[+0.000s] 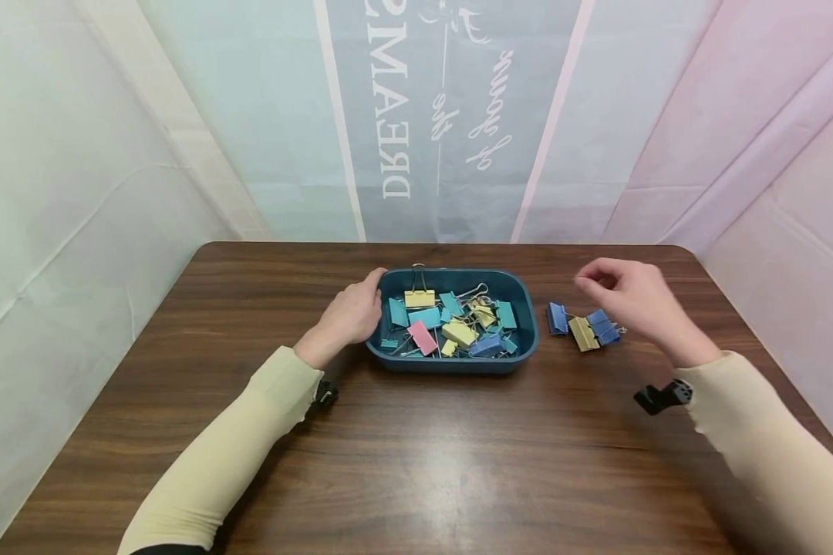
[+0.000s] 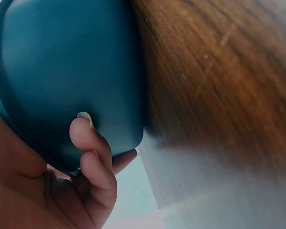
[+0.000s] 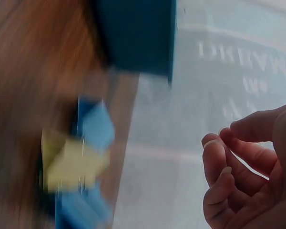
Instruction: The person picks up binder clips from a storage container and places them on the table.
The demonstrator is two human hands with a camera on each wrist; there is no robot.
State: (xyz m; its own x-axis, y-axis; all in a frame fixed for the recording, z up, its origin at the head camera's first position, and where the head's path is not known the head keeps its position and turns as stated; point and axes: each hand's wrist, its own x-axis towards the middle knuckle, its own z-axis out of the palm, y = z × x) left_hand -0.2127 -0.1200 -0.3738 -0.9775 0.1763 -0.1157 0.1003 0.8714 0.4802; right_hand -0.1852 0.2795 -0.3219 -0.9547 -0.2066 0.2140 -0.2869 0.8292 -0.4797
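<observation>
A dark teal plastic bin [image 1: 451, 367] holds a jumble of binder clips in yellow, teal, blue and pink. My left hand [image 1: 352, 310] grips the bin's left end at the rim; in the left wrist view its fingers [image 2: 88, 136] curl against the outer wall. To the right of the bin, a blue binder clip [image 1: 558, 318], a yellow binder clip [image 1: 584, 334] and a second blue binder clip [image 1: 604, 327] lie in a row on the table. Above and just right of them hovers my right hand [image 1: 635, 297], fingers loosely bent, thumb near the index fingertip, nothing visible between them.
The brown wood-grain table [image 1: 430, 462] ends at a back edge close behind the bin. A grey-blue cloth [image 1: 451, 208] with printed lettering hangs behind it, and pale cloth walls stand at both sides. One yellow clip [image 1: 419, 299] leans at the bin's back wall, its handle above the rim.
</observation>
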